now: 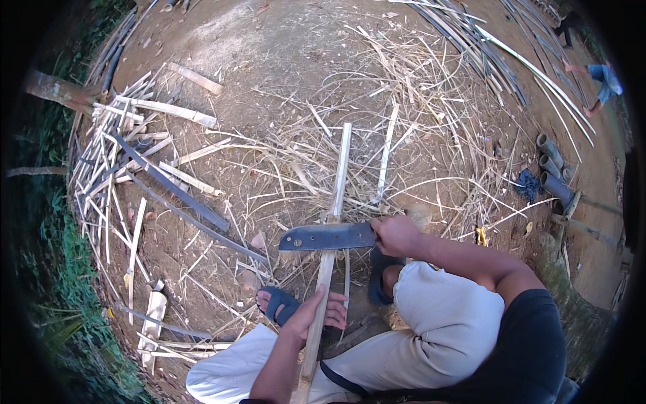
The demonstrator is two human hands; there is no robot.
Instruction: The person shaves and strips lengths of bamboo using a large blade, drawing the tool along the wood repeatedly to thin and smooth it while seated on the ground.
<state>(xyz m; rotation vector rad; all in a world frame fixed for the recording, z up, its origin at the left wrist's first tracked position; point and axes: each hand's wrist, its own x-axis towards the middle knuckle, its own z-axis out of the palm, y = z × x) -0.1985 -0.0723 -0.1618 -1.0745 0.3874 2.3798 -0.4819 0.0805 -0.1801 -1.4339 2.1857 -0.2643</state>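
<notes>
A long pale bamboo strip (342, 161) runs from between my legs outward over the ground. My left hand (319, 315) is wrapped round its near part, with several fingers showing on the right side. My right hand (396, 236) grips a machete (326, 237) with a broad dark blade that has a few holes in it. The blade lies crosswise over the strip, just beyond my left hand, and seems to touch it. The machete's handle is mostly hidden in my fist. A thin sliver (347, 276) runs alongside the strip, on its right.
Bamboo shavings (410, 74) litter the ground ahead. Split bamboo pieces (101, 155) pile up at the left, near a dark flat length (175, 185). Cut bamboo tubes (550, 151) lie at the right, beside a dark cloth (529, 185). Another person's leg (595, 108) shows at the far right.
</notes>
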